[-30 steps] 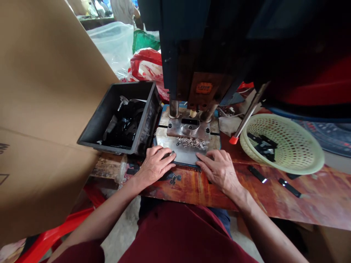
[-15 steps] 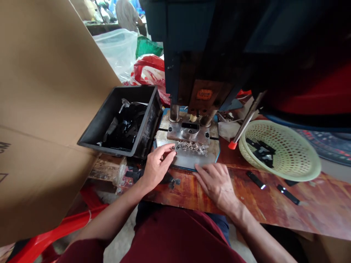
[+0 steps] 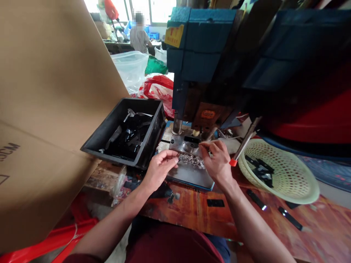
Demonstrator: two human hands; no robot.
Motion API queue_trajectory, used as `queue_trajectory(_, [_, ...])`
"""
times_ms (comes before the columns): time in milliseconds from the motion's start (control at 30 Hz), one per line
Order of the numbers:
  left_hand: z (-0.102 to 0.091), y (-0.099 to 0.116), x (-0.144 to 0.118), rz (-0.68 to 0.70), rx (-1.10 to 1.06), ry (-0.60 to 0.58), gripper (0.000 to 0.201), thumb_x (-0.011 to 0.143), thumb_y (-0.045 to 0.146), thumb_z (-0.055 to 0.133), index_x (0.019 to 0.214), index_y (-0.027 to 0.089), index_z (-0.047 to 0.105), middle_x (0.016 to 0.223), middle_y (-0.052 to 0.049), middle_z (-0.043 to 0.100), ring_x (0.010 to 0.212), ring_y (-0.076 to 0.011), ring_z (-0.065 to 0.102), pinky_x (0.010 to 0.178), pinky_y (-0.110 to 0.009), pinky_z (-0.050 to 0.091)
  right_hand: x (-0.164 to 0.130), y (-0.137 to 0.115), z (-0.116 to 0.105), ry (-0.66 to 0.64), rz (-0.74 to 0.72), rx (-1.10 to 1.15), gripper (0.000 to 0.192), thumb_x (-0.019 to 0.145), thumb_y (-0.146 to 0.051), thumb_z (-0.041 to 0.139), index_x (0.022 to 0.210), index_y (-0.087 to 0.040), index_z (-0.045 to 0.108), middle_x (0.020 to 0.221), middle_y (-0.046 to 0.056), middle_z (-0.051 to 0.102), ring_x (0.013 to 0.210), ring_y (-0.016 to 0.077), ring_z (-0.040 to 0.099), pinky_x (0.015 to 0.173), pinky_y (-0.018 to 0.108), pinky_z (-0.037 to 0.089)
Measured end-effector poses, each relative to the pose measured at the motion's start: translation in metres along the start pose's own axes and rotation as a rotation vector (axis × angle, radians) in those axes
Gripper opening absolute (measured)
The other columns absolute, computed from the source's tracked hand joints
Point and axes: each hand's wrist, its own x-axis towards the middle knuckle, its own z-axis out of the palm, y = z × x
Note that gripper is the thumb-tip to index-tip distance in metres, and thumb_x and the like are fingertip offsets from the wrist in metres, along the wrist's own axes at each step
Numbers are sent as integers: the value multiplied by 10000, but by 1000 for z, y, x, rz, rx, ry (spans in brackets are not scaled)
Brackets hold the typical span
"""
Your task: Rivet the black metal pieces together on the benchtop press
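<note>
At the near edge of the press's metal base plate (image 3: pixel 189 177), my left hand (image 3: pixel 157 171) is closed in a pinch beside a loose pile of small shiny metal rings (image 3: pixel 193 160). Whatever its fingertips hold is too small to name. My right hand (image 3: pixel 218 160) reaches over the right side of the plate, thumb and fingers pinched beside the steel die block (image 3: pixel 178 144); anything in that pinch is hidden. A flat black piece (image 3: pixel 192 140) lies in the slot on top of the block, below the press head (image 3: pixel 207 113).
A black bin (image 3: pixel 142 157) of dark parts stands left, beside a tall cardboard box (image 3: pixel 55 73). On the right, a red-tipped lever (image 3: pixel 233 162) hangs near a green basket (image 3: pixel 296 175) with black pieces. Black strips (image 3: pixel 290 218) and a black rectangle (image 3: pixel 215 203) lie on the wooden table.
My right hand has moved up and forward from the plate's front edge to the die block, uncovering the black rectangle on the table. My left hand stays by the rings. The view has tilted upward.
</note>
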Motion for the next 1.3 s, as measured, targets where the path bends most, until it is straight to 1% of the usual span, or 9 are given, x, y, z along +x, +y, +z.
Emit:
queue_trajectory(133, [-9, 1, -5, 5, 30, -1, 255, 820, 369, 790, 975, 166, 788, 920, -50, 758, 728, -137, 665, 737, -280, 537, 23, 8, 18, -54, -46, -66, 185, 1024, -278, 586, 955, -205, 742, 871, 60, 645, 854, 221, 599, 844, 401, 505])
queue_trajectory(300, [-19, -2, -8, -29, 28, 5, 259, 811, 367, 793, 971, 163, 788, 940, -59, 772, 726, -143, 669, 744, -291, 545, 27, 8, 26, -67, -68, -140, 204, 1003, -284, 603, 916, -197, 766, 835, 68, 652, 811, 224, 569, 800, 388, 467])
queue_trajectory(533, [-21, 0, -11, -42, 0, -5, 264, 804, 371, 800, 970, 166, 787, 945, -62, 776, 754, -154, 680, 764, -303, 570, 28, 1, 21, -134, -96, -151, 256, 1022, -286, 567, 878, -221, 768, 842, 63, 678, 808, 214, 549, 771, 372, 398])
queue_trajectory(767, [-21, 0, -13, -46, 9, -11, 281, 805, 385, 810, 981, 168, 789, 931, -63, 775, 764, -165, 685, 775, -313, 580, 25, -6, 18, -148, -163, -278, 271, 1045, -267, 523, 900, -218, 746, 845, 59, 653, 808, 209, 514, 766, 361, 349])
queue_trajectory(900, [-21, -1, -13, -49, 20, -22, 290, 815, 387, 801, 1000, 163, 790, 941, -65, 778, 772, -164, 688, 782, -307, 575, 27, -7, 14, -201, -213, -345, 280, 1047, -251, 513, 881, -212, 734, 833, 61, 634, 785, 205, 492, 749, 364, 332])
queue_trajectory(1000, [-21, 0, -11, -33, 41, -30, 286, 837, 380, 777, 1024, 164, 796, 988, -74, 789, 783, -162, 691, 794, -304, 568, 26, -11, 9, -243, -222, -373, 262, 1037, -230, 510, 962, -207, 760, 860, 80, 654, 789, 217, 511, 751, 381, 354])
queue_trajectory(1100, [-19, 4, -8, 5, 66, -51, 276, 868, 377, 750, 1050, 177, 803, 1056, -80, 795, 811, -170, 696, 804, -309, 566, 16, -22, 1, -231, -97, -259, 289, 1053, -264, 486, 1094, -186, 761, 909, 105, 690, 829, 233, 576, 794, 396, 423])
queue_trajectory(1167, [-15, 7, -6, 14, 71, -79, 275, 882, 375, 747, 1075, 186, 801, 1059, -75, 793, 838, -178, 700, 807, -309, 565, 7, -31, -4, -258, 48, -41, 301, 1065, -339, 494, 1110, -189, 751, 938, 98, 712, 851, 223, 625, 807, 375, 469])
queue_trajectory(1300, [-6, 10, 1, 18, 85, -183, 275, 887, 374, 762, 1093, 192, 786, 930, -45, 764, 806, -175, 690, 762, -293, 552, -7, -43, -11, -462, 320, 398, 324, 1019, -492, 565, 946, -223, 731, 850, 28, 710, 770, 179, 628, 696, 301, 475])
